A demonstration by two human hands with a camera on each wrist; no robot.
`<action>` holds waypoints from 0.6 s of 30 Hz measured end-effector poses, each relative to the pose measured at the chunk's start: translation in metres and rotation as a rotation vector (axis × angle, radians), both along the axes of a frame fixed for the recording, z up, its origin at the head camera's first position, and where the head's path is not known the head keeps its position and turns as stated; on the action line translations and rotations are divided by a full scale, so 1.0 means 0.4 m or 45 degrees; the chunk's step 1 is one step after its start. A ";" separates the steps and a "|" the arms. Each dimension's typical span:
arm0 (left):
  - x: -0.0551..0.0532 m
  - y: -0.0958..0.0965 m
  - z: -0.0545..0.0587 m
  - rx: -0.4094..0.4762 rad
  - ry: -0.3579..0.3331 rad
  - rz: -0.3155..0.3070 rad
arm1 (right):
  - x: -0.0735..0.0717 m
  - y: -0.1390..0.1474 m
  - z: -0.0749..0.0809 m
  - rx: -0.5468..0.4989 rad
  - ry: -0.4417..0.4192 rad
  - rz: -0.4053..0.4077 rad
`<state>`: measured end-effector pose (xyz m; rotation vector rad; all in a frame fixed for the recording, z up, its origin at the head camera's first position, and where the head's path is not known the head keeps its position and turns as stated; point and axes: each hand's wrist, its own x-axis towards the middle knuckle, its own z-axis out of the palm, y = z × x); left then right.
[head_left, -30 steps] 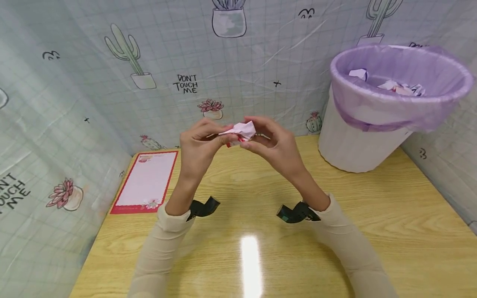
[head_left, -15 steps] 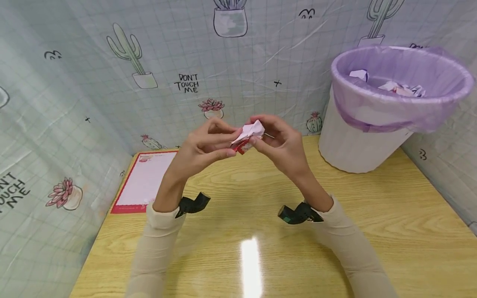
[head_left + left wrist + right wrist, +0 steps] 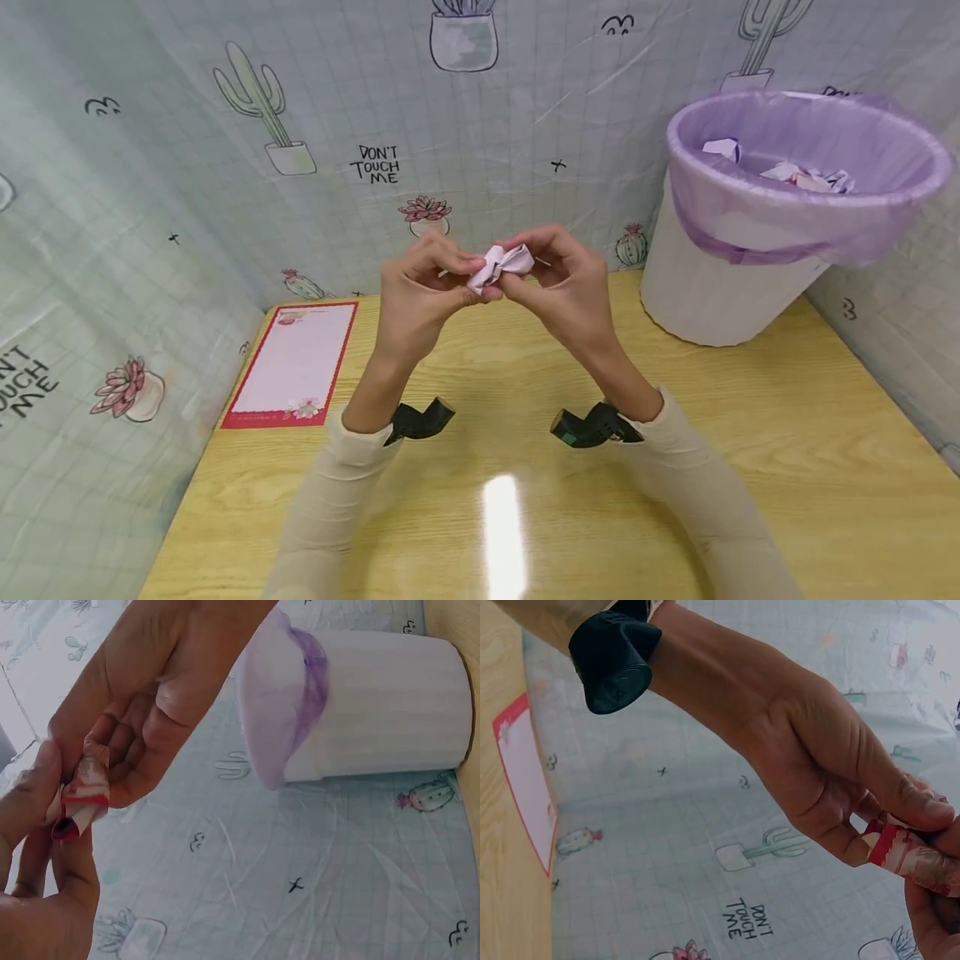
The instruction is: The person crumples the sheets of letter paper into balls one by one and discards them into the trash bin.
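A crumpled piece of paper (image 3: 514,261), white with red printed parts, is held up above the table between both hands. My left hand (image 3: 422,292) pinches its left end between thumb and fingers. Thumb and fingers of my right hand (image 3: 568,287) grip the other end. In the left wrist view the folded paper (image 3: 88,784) shows a red band and a rolled end. From the right wrist, its red edge (image 3: 885,844) sticks out beside the left hand, and the rest is partly covered by fingers.
A red-bordered sheet of notepaper (image 3: 296,358) lies at the table's back left. At the back right stands a white bin (image 3: 712,275) with a purple liner (image 3: 810,218) and crumpled papers (image 3: 806,177) inside. A printed curtain (image 3: 510,150) hangs behind the table.
The left hand let its fingers spread off the paper, then closed on it again further right. The paper has been turned and squeezed smaller, with its red side now hidden from the head view.
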<state>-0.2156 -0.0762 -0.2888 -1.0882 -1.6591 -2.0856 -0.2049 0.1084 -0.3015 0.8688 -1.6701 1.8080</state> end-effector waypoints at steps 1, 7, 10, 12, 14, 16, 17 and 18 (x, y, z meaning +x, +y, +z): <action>-0.004 0.003 0.000 0.002 0.027 0.027 | -0.004 0.002 0.002 0.019 0.016 -0.016; -0.023 -0.025 0.008 0.004 0.187 0.041 | -0.017 0.036 0.019 0.055 -0.238 0.318; -0.030 -0.043 0.018 -0.051 0.287 0.042 | -0.027 0.050 0.022 -0.013 -0.456 0.538; -0.033 -0.048 0.026 -0.093 0.353 0.027 | -0.036 0.054 0.020 -0.053 -0.538 0.635; -0.032 -0.049 0.030 -0.120 0.414 -0.021 | -0.046 0.055 0.011 -0.084 -0.553 0.757; -0.030 -0.047 0.033 -0.124 0.454 -0.152 | -0.054 0.056 0.003 -0.078 -0.524 0.920; -0.029 -0.045 0.034 -0.122 0.464 -0.235 | -0.056 0.057 -0.001 -0.065 -0.506 1.013; -0.028 -0.044 0.034 -0.121 0.469 -0.314 | -0.057 0.058 -0.004 -0.048 -0.482 1.099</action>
